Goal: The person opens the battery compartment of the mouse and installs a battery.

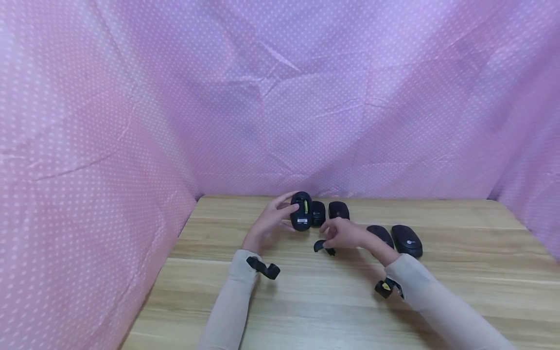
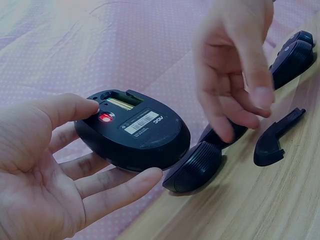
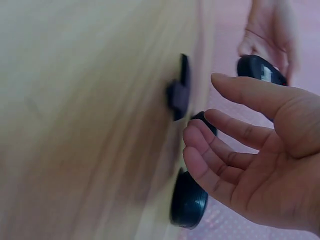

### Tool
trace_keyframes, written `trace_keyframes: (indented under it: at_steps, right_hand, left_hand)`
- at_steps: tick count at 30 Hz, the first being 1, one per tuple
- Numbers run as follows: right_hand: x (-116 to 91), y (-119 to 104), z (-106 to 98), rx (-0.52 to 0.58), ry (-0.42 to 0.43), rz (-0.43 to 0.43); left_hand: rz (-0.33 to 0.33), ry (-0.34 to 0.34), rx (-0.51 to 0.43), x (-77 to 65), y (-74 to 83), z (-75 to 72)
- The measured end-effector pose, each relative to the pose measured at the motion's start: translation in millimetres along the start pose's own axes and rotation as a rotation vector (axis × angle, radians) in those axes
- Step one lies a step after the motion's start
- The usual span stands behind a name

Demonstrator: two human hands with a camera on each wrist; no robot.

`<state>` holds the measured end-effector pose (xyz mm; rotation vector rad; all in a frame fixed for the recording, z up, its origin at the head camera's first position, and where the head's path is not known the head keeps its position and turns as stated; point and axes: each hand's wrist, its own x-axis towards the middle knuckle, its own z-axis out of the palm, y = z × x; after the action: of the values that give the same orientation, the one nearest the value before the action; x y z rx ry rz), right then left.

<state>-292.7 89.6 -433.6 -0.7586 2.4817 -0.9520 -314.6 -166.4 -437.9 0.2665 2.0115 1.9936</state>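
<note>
My left hand (image 1: 272, 218) grips a black computer mouse (image 2: 145, 140) between thumb and fingers, its underside turned up toward me. The battery compartment stands uncovered with a battery (image 2: 119, 103) inside, and a red sensor light (image 2: 106, 117) glows beside it. A white label marked AOC shows on the underside. My right hand (image 1: 344, 234) hovers just above the table, fingers loosely bent, with nothing in them in the right wrist view. Below its fingertips lies a curved black battery cover (image 2: 270, 145) on the wood.
Two black mice, one (image 1: 318, 214) beside the held mouse and another (image 1: 339, 210) behind my right hand, sit near the table's back edge. Two more, one (image 1: 380, 235) partly behind my right forearm and one (image 1: 407, 240), lie to the right. A pink dotted cloth (image 1: 280, 121) hangs behind the table (image 1: 306, 301).
</note>
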Motion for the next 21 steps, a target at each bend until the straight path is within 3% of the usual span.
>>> trace_keyframes:
  at_steps: [9,21]
  right_hand:
    - [-2.4,3.9,10.8,-0.116,-0.001,-0.005]
    - [-4.4,1.7,14.4,-0.183,-0.006,-0.019]
  left_hand:
    - [0.000,0.000,0.022,-2.4,0.0,2.0]
    - [0.002,-0.003,0.019,-5.4,-2.6,4.3]
